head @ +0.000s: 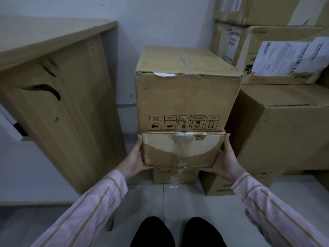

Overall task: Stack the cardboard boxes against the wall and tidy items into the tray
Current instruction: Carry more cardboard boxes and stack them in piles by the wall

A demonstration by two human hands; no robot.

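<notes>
Torn box [181,150] gripped at its sides by left hand [134,158] and right hand [227,157]; fingers beneath hidden.

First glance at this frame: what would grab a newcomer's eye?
Dead centre, the left hand and right hand grip the sides of a torn box, with a bigger box on top whose handling symbols are upside down. Labelled cartons are piled at the right, and a wooden desk stands at the left.

Brown cardboard boxes [187,97]; pink tan-striped sleeves [92,207]; white wall [160,20]; black shoes [153,232].
</notes>
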